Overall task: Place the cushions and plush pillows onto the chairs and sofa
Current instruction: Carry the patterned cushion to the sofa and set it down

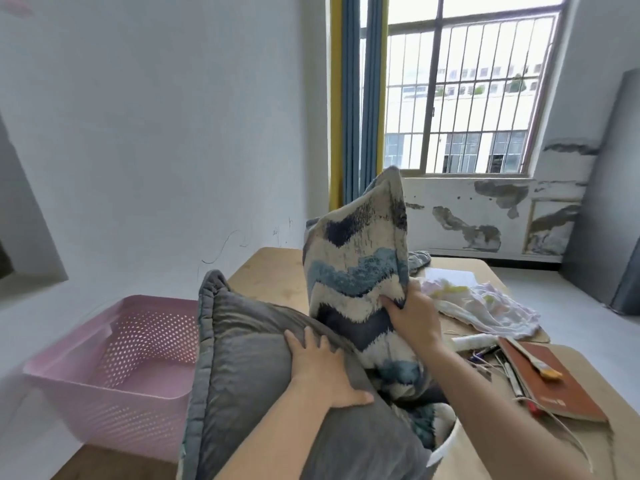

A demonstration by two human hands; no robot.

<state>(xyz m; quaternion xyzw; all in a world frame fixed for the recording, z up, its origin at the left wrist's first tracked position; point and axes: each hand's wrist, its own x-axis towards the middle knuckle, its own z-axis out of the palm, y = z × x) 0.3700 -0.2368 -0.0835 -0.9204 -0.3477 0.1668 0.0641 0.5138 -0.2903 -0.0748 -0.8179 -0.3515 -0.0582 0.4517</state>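
Two cushions, grey cushion (263, 358), patterned cushion (356, 265)

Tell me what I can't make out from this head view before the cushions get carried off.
- Chairs and sofa: outside the frame, so the drop spots are unknown.
- White container: mostly hidden by the grey cushion and patterned cushion.
- Left hand fingertips: sunk into the grey cushion.
- Right hand fingers: hidden behind the patterned cushion's edge.
- Brown notebook print: too small to read.
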